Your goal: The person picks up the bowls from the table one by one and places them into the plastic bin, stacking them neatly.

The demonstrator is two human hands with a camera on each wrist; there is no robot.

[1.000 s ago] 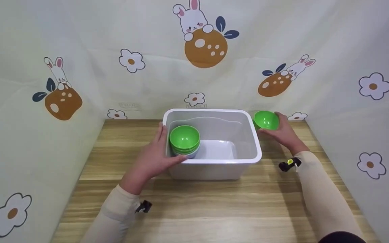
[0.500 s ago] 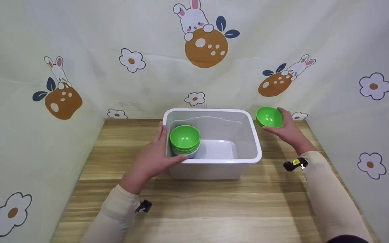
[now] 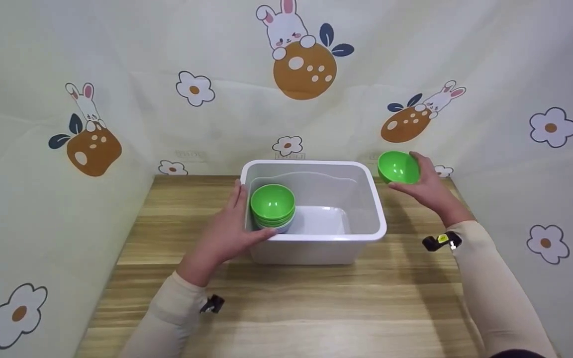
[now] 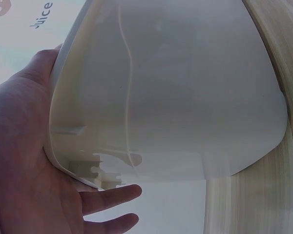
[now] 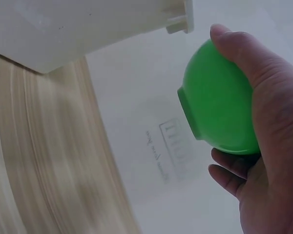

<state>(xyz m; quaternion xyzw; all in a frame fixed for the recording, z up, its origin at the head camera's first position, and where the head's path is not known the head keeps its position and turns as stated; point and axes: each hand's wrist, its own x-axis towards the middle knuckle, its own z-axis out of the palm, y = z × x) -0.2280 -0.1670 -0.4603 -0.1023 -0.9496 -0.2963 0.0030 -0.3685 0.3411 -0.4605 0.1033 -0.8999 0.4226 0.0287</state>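
Observation:
My right hand (image 3: 433, 186) grips a green bowl (image 3: 399, 167) by its rim, thumb on the near side and fingers round the far side. The bowl is raised beside the bin's right rim, and its foot shows in the right wrist view. My left hand (image 3: 224, 233) rests against the near left corner of the white plastic bin (image 3: 311, 252), thumb along the front rim and straight fingers along the left side. Inside the bin, at the left end, stands a stack of green bowls (image 3: 272, 203) with a pale bowl (image 3: 284, 227) at the bottom.
The bin stands on a wood-grain table (image 3: 291, 308), close to the back wall. Printed cloth (image 3: 227, 119) with rabbits, oranges and flowers encloses the table at the back and both sides.
My right hand has lifted the green bowl up and slightly to the right, away from the bin's rim. The left hand, the bin and the stacked bowls stay in place.

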